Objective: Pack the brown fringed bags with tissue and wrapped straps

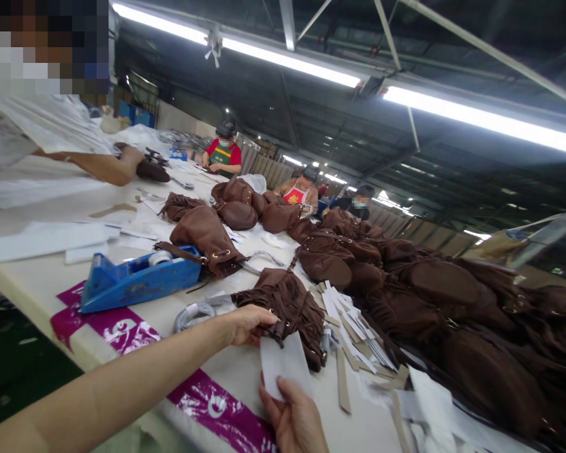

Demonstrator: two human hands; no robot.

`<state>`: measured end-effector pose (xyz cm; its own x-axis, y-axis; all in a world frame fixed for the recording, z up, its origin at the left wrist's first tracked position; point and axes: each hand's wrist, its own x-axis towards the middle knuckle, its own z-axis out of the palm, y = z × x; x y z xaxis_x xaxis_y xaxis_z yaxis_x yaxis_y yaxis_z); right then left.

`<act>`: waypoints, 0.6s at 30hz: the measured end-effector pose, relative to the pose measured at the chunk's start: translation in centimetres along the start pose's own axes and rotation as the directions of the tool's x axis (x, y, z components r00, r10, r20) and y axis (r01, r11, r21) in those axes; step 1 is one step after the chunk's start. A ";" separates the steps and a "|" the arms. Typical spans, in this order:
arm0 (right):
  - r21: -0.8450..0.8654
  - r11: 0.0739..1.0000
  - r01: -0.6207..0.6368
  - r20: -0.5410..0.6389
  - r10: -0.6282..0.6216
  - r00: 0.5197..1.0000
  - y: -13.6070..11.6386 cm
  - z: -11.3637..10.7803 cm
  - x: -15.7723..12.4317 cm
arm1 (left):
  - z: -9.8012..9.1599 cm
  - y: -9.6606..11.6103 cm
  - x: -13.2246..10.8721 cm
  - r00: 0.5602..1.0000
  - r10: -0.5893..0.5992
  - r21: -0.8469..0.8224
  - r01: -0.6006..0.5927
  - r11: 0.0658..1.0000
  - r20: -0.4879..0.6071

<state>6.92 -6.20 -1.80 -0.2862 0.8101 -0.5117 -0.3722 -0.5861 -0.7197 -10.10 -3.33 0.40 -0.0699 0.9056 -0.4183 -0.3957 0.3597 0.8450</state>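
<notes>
A brown fringed bag (292,296) lies on the table in front of me. My left hand (251,324) is closed on the near edge of this bag, by a small metal eyelet and a dark hanging tassel. A white paper sheet (285,358) is pinched between the thumb and fingers of my right hand (296,412). The sheet's far end reaches under the tassel, against the bag. Some of my left fingers are hidden behind the bag's edge.
A blue tape dispenser (141,277) stands at the left beside another brown bag (207,239). Many brown bags (443,283) are heaped along the right. White and tan strips (353,327) lie near the fringed bag. A grey coiled cord (193,314) is close by. Co-workers (224,154) are farther back.
</notes>
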 end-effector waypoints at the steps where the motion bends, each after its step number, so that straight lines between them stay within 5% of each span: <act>1: 0.006 1.000 -0.019 0.000 0.019 1.000 0.0 0.2 -0.2 | 0.1 0.0 0.0 1.000 0.005 -0.005 -0.005 1.000 -0.004; 7: -0.276 0.951 -0.138 -0.018 0.139 0.990 -1.9 -0.2 -0.1 | -0.2 0.3 0.0 0.999 -0.029 0.001 0.029 1.000 0.013; 12: -0.463 0.886 0.011 0.238 0.112 0.965 -3.2 0.2 1.3 | -0.1 0.3 0.1 1.000 -0.013 -0.001 0.013 1.000 0.012; 18: -0.446 0.891 0.085 0.321 0.071 0.944 -3.0 1.3 3.0 | 0.0 -0.2 0.3 0.992 0.084 0.024 -0.082 0.996 -0.096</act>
<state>5.98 -2.06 -0.57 -0.5804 0.7183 -0.3837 0.0382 -0.4467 -0.8939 -10.04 -3.10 0.08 -0.1910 0.9069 -0.3757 -0.3666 0.2891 0.8843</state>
